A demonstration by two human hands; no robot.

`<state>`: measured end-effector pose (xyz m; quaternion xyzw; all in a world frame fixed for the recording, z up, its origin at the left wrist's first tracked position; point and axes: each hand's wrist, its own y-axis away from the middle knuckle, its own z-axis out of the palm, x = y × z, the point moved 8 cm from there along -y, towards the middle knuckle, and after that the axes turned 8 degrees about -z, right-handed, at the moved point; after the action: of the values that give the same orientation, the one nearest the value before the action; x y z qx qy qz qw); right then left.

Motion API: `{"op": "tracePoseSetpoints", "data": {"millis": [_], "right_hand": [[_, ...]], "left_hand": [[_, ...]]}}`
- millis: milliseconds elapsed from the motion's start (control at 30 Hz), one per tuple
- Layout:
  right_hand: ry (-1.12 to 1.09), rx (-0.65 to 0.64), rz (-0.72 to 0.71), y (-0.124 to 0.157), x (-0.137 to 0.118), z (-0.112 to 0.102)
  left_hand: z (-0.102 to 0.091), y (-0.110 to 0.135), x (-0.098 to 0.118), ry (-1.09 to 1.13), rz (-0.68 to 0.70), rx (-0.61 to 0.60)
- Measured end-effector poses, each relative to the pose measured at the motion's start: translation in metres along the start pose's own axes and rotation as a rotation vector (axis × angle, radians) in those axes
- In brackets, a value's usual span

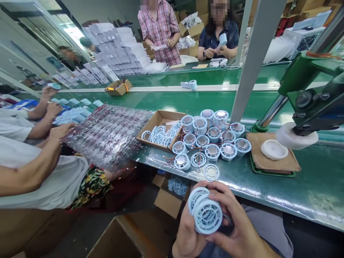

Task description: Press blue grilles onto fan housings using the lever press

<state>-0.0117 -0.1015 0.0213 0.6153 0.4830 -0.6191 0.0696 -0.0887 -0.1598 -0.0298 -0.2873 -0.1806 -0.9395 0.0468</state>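
Observation:
Light-blue plastic rings [208,216] with spoked centres are held between my two hands, in front of the table's edge. My left hand [188,229] grips them from the left, its fingers curled behind. From the right, my right hand [231,215] closes its thumb and fingers on the same rings. Just beyond, a flat ring with a pale disc [211,172] lies on the green table [268,190]. Behind it stand several light-blue round motor housings [213,152] with silver tops and red and black wires. An open cardboard box [161,129] beside them holds more rings.
A green press [303,93] with a white pad stands at the right, over a white round seat [274,149] on cardboard. On the left, a co-worker's arm [29,165] reaches to a bubble-wrap sheet [107,132]. Open cartons [129,236] stand below the table.

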Motion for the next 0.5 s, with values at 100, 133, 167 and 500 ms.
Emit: {"op": "tracePoseSetpoints", "data": {"millis": [100,133,167,500], "right_hand": [[-0.001,0.006,0.005,0.001,0.0,-0.002],[0.001,0.004,0.006,0.002,0.0,-0.003],[0.007,0.001,0.006,0.001,0.0,-0.003],[0.117,-0.071,-0.054,0.018,0.005,0.008]], "left_hand": [[0.002,0.002,0.003,-0.024,0.012,0.015],[0.001,0.003,0.003,-0.026,0.022,0.038],[-0.001,0.003,0.003,-0.027,0.031,0.063],[-0.059,0.009,0.02,0.058,0.141,0.191]]}}
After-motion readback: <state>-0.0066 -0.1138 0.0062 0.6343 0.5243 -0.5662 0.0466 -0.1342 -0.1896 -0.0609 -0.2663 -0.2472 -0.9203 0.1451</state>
